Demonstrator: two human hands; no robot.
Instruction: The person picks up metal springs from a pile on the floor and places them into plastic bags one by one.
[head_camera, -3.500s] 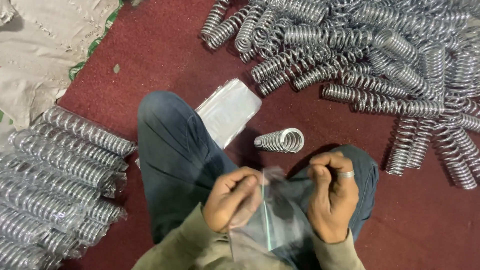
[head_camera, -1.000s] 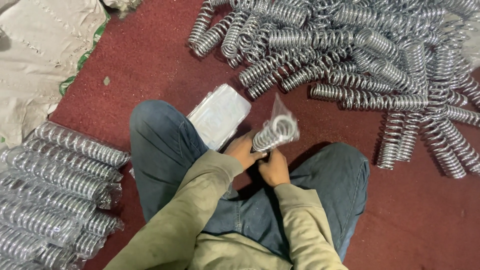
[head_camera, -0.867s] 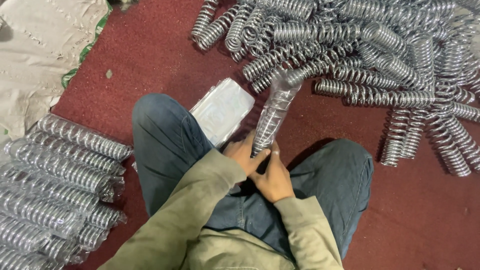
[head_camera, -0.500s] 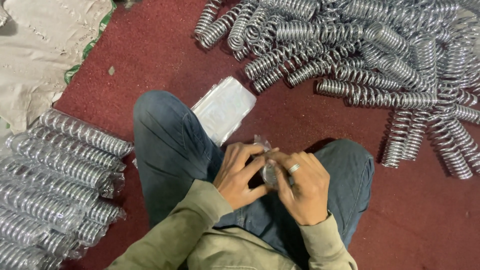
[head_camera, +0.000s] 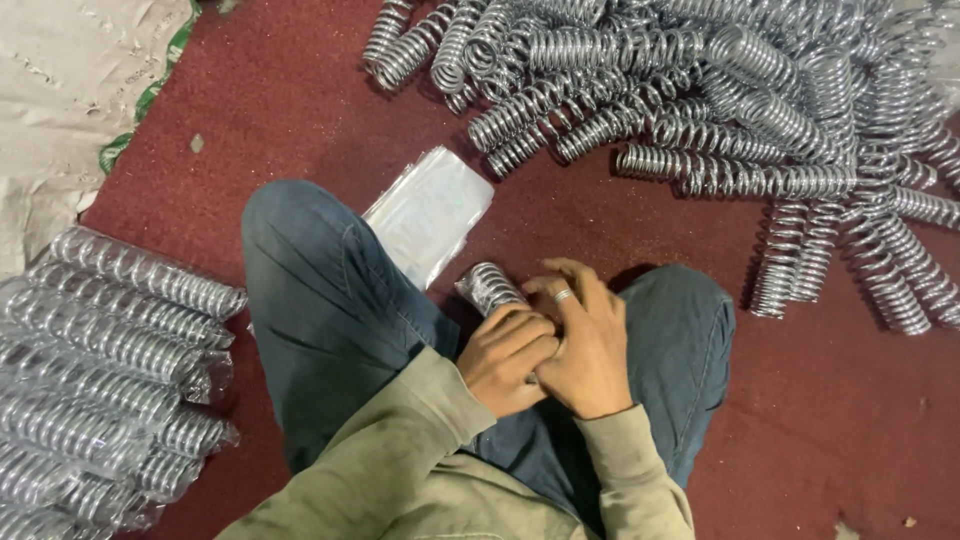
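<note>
A metal coil spring in a clear plastic sleeve (head_camera: 490, 287) lies across my lap, its far end sticking out toward the floor. My left hand (head_camera: 508, 358) grips its near part with fingers curled. My right hand (head_camera: 583, 342), with a ring on one finger, is closed over the same end, touching the left hand. Most of the spring is hidden under both hands. I sit cross-legged in blue jeans on a dark red floor.
A stack of flat clear plastic sleeves (head_camera: 430, 212) lies by my left knee. A big heap of bare metal springs (head_camera: 700, 90) fills the far right. Several bagged springs (head_camera: 100, 350) are piled at the left. A pale sack cloth (head_camera: 60, 90) lies at the far left.
The bagged spring, held upright a second ago, has been lowered onto my lap. Both hands have closed over its near end.
</note>
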